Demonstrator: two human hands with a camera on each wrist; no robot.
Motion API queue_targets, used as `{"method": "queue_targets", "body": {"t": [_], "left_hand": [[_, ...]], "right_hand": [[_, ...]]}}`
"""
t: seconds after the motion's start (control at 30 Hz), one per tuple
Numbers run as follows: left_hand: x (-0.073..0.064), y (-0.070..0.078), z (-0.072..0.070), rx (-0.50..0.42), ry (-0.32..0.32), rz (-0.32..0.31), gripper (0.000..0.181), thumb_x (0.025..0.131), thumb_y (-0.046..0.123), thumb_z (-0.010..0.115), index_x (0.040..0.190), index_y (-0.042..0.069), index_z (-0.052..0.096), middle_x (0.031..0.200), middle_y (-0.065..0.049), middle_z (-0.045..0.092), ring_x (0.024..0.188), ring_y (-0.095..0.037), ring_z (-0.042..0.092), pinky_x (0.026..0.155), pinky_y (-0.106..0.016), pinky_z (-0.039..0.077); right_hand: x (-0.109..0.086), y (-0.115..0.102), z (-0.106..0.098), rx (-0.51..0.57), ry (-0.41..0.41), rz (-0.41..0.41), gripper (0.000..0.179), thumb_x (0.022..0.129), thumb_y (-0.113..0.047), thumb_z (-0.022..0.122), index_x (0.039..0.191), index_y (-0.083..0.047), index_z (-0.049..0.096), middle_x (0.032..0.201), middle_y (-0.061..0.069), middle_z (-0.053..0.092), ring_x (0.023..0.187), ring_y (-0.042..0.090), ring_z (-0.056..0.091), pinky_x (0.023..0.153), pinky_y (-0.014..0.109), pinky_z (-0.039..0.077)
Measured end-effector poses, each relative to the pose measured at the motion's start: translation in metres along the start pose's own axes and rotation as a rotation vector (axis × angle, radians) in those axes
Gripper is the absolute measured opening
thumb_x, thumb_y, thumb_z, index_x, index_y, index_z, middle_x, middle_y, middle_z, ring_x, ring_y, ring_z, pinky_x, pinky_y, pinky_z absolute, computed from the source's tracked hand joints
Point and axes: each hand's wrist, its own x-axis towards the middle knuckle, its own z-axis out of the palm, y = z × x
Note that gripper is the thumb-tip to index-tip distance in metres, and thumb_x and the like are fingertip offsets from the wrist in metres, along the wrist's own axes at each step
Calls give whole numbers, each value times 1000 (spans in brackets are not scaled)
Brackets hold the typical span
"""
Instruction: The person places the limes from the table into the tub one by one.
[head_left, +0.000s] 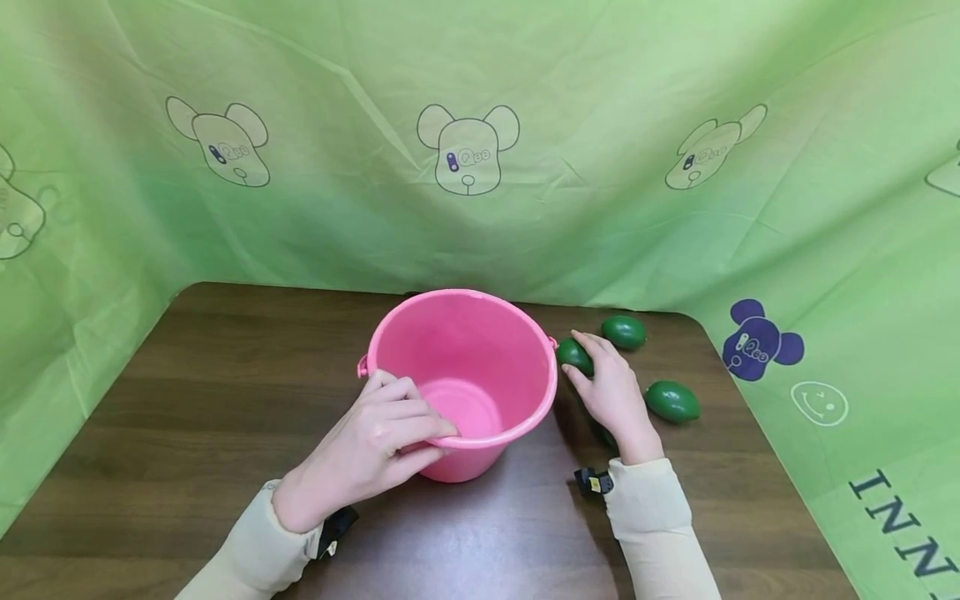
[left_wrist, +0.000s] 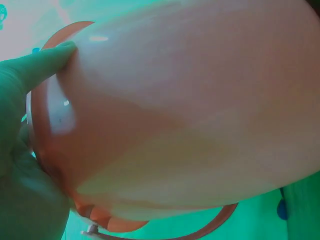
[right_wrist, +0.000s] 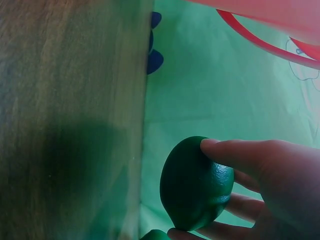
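A pink bucket [head_left: 457,462] stands near the middle of the table, its mouth facing up toward the head camera. My left hand [head_left: 375,437] grips the near side of its rim, fingers inside and thumb against the outer wall; the left wrist view shows that thumb on the bucket's side [left_wrist: 175,115]. Just right of the bucket, my right hand [head_left: 617,392] holds a glossy dark green lime [head_left: 574,357]. In the right wrist view, thumb and fingers pinch this lime [right_wrist: 195,185] above the table, below the bucket's rim level.
Two more limes lie to the right: one behind the right hand [head_left: 624,332], another lime [head_left: 672,402] beside the wrist. Part of a further lime [head_left: 602,434] shows under the right forearm. A green printed curtain [head_left: 337,225] surrounds the brown wooden table [head_left: 225,400].
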Motion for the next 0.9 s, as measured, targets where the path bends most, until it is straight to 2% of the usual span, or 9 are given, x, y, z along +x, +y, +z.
{"method": "queue_targets", "body": {"t": [0.13,0.27,0.4,0.5,0.6,0.7,0.83,0.9], "left_hand": [[0,1,-5,-51,-54,-19,15,84,10,82,93,20,76,85,17,65,80,-10,50,83,-36,36],[2,3,-13,-83,-83,-41,14,81,16,83,82,22,70,76,18,59,78,-9,47,83,-34,35],[5,5,-18,-124,-45,-53,31,73,32,90,74,23,61,69,18,50,75,-7,42,83,-32,34],[4,4,-19,-155,-11,-75,37,71,43,92,77,23,61,73,16,50,76,-6,42,83,-30,34],[3,1,-20,-165,5,-107,39,71,49,91,87,22,68,84,14,58,84,-8,49,85,-33,35],[2,-4,-24,-158,-14,-194,56,69,54,91,109,20,72,108,9,65,104,-14,55,91,-39,36],[-3,-12,-32,-116,-88,-360,93,64,59,92,140,18,59,140,7,55,132,-18,44,105,-47,34],[-5,-14,-35,-95,-126,-427,107,62,61,93,150,19,50,150,7,47,141,-18,36,110,-50,32]], "right_hand": [[1,0,1,2,6,-9,54,97,-15,71,147,-3,53,145,23,51,130,44,50,103,64,41],[1,1,1,3,1,-15,54,97,-15,70,147,-3,53,146,22,50,131,45,49,103,64,40],[0,1,1,6,-19,3,56,97,-15,70,148,-4,52,147,22,49,132,45,48,104,65,39],[0,0,0,8,-30,16,56,97,-16,70,148,-4,51,147,23,49,132,45,48,104,66,38],[0,-1,-1,11,-32,18,56,97,-17,70,148,-4,52,147,22,49,131,45,48,104,66,38],[0,-1,-1,9,-34,18,56,97,-17,70,148,-4,51,147,22,49,131,45,48,104,66,38],[0,-1,-1,3,-41,22,56,97,-17,70,149,-5,51,148,21,48,132,45,47,104,67,37],[0,-1,-1,4,-41,25,56,97,-17,70,149,-6,51,148,21,48,133,45,47,104,68,36]]}}
